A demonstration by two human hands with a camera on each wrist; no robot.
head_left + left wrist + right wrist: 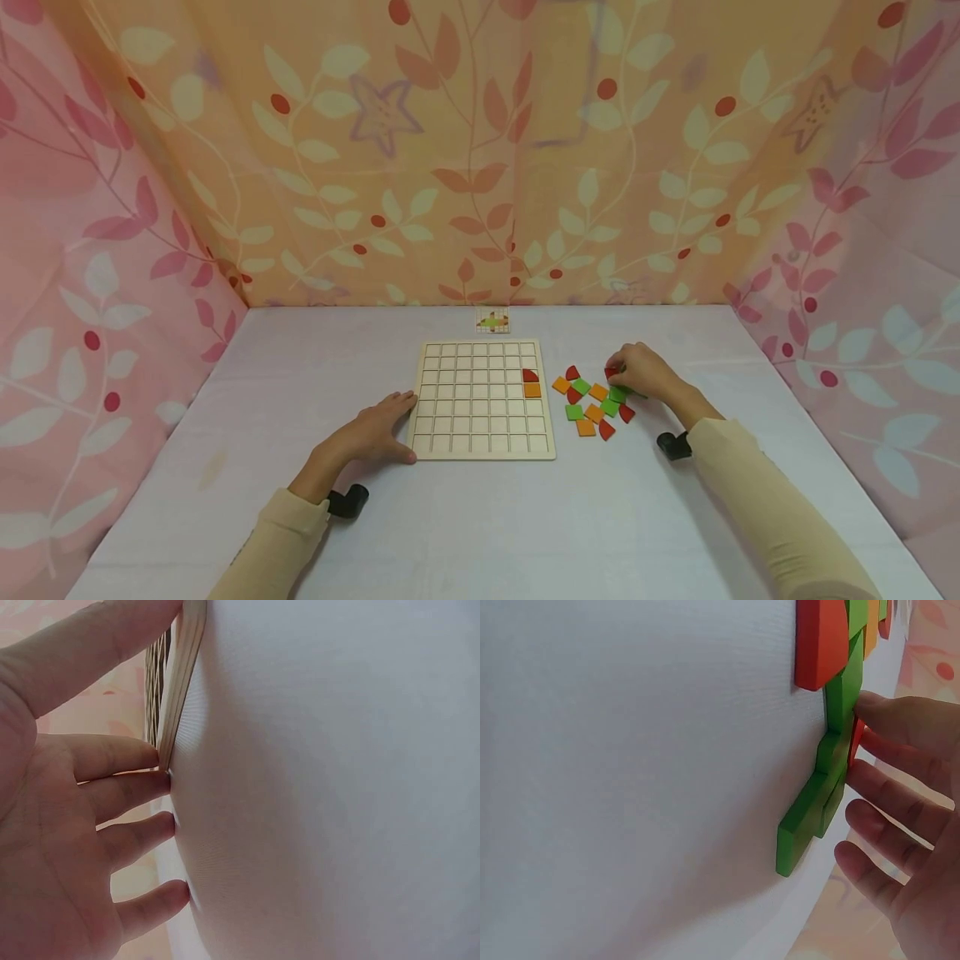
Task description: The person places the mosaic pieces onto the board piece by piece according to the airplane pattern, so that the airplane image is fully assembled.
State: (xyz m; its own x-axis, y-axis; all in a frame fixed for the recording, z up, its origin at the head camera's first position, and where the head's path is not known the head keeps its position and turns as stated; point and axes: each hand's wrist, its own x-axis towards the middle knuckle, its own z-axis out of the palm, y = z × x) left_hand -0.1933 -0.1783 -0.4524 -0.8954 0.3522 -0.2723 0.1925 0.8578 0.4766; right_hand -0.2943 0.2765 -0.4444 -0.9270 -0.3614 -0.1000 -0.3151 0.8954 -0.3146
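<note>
A square wooden grid board (482, 408) lies on the table. Along its left edge rests my left hand (375, 431), thumb at the near corner and fingers spread farther up; the left wrist view shows those fingertips (163, 782) by the board's side. One red quarter-round tile (530, 376) and an orange square tile (532, 390) sit in the grid's right column. Over the loose tiles to the right, my right hand (647, 372) pinches another red tile (856, 741) between thumb and fingers. Several green tiles (810, 806) lie close under its fingertips.
Loose orange (586, 428), green (573, 412) and red tiles (607, 430) are scattered right of the board. Behind the board lies a small pattern card (492, 320). Patterned cloth (480, 167) hangs at the back and both sides of the white table (480, 533).
</note>
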